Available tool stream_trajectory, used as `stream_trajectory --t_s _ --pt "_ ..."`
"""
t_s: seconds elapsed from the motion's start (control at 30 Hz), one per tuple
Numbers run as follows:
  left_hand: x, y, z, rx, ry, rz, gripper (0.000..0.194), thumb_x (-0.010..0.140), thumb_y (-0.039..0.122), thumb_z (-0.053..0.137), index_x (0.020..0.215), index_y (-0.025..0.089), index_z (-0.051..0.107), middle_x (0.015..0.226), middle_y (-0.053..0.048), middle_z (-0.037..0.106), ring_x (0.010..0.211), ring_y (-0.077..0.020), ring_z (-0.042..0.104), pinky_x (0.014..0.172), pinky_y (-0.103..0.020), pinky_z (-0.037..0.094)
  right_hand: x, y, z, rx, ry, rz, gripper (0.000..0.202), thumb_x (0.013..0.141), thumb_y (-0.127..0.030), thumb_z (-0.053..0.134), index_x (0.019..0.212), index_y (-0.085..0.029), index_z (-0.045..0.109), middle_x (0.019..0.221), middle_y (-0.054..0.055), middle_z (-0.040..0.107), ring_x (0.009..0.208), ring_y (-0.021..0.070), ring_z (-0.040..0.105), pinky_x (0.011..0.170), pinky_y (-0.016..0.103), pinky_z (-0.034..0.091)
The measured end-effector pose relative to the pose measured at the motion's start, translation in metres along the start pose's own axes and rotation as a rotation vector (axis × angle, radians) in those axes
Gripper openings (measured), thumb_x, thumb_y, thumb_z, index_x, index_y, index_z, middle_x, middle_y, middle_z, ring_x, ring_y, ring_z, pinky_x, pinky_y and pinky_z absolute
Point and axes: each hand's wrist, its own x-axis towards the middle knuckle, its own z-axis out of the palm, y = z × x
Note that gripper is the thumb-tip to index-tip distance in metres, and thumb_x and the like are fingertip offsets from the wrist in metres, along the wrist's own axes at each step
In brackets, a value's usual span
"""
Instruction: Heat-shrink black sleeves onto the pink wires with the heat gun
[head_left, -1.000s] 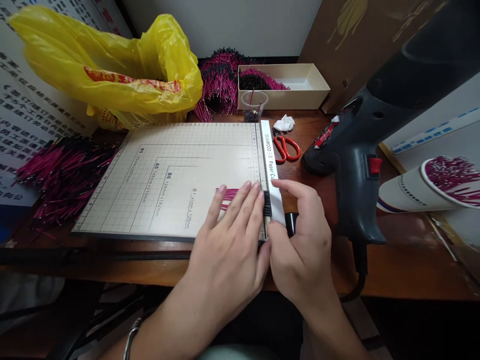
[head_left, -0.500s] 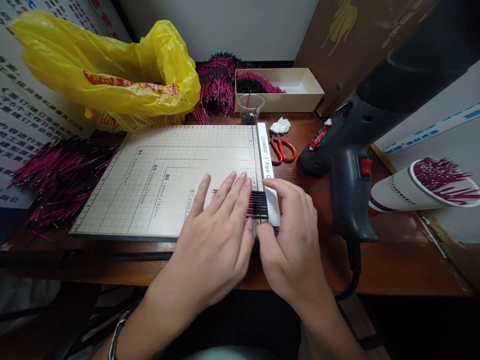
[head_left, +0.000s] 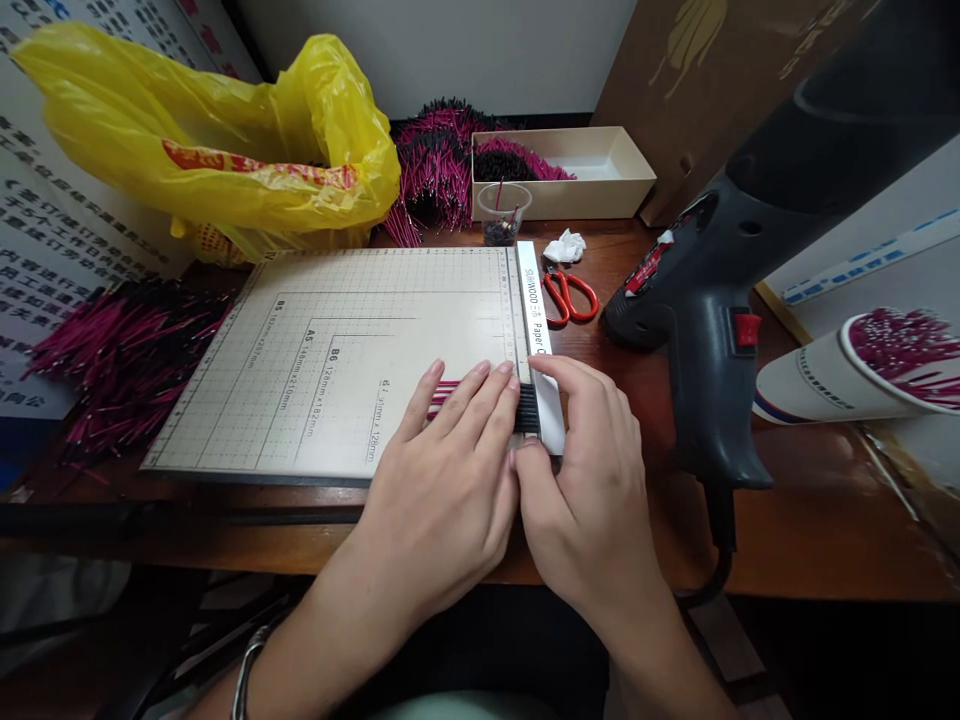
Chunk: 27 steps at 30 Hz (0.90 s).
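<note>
Magenta wires [head_left: 444,398] with black ends lie side by side in a row across the printed board of a paper cutter [head_left: 375,275]. My left hand [head_left: 442,480] lies flat on them with fingers stretched out, covering their middle. The black ends [head_left: 527,408] reach the white strip [head_left: 553,425] at the cutter's right edge. Around that edge curves my right hand [head_left: 589,460], its thumb and index finger apart on either side of the black ends. Its other fingers are bent and partly hidden.
Behind the cutter stand a yellow plastic bag [head_left: 225,190], a cardboard box [head_left: 600,195] and a clear cup [head_left: 504,215]. Red-handled scissors [head_left: 571,300] and a black heat gun [head_left: 701,370] are right. A paper cup [head_left: 810,375] holds magenta wires; more wire piles [head_left: 127,360] lie left.
My left hand has slid slightly right along the wires, and more of their magenta length shows beyond its fingertips. My right hand stays at the cutter's edge.
</note>
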Motion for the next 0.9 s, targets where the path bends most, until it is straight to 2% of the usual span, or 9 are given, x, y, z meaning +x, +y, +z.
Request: stream_trajectory --t_s 0.37,0.63,0.77,0.9 --pt "0.0007 -0.0034 0.0027 -0.042 0.021 0.028 0.052 0.112 0.023 0.031 0.148 0.002 0.061 0.157 -0.015 0.062 0.149 -0.028 0.059 0.132 -0.052 0.037 0.0005 0.0004 0.0022 0.015 0.039 0.014 0.044 0.086 -0.011 0.048 0.127 -0.019 0.061 0.125 0.01 0.072 0.118 0.0232 0.067 0.102 0.044 0.054" --pt "-0.001 -0.0029 0.0018 -0.061 -0.008 0.042 0.053 0.113 0.023 0.028 0.153 0.002 0.056 0.162 -0.013 0.058 0.154 -0.0273 0.053 0.137 -0.051 0.026 -0.0006 0.0004 0.0022 0.023 0.057 0.018 0.043 0.087 -0.011 0.047 0.126 -0.019 0.061 0.124 0.01 0.072 0.117 0.0231 0.067 0.101 0.044 0.054" --pt "0.0011 -0.0034 -0.0028 -0.054 0.019 -0.046 0.054 0.111 0.022 0.03 0.158 0.0 0.048 0.166 -0.015 0.053 0.157 -0.0272 0.049 0.138 -0.05 0.019 0.0012 0.0015 0.0009 0.046 0.042 0.014 0.046 0.085 -0.01 0.048 0.129 -0.018 0.061 0.126 0.01 0.072 0.119 0.0231 0.066 0.103 0.044 0.054" --pt "0.0018 -0.004 -0.0057 -0.028 0.051 -0.098 0.053 0.111 0.024 0.034 0.156 0.001 0.051 0.163 -0.016 0.055 0.156 -0.0297 0.051 0.137 -0.052 0.014 0.0017 0.0013 0.0001 0.057 0.036 0.017 0.045 0.086 -0.011 0.048 0.129 -0.019 0.061 0.126 0.01 0.072 0.119 0.0236 0.066 0.102 0.045 0.055"
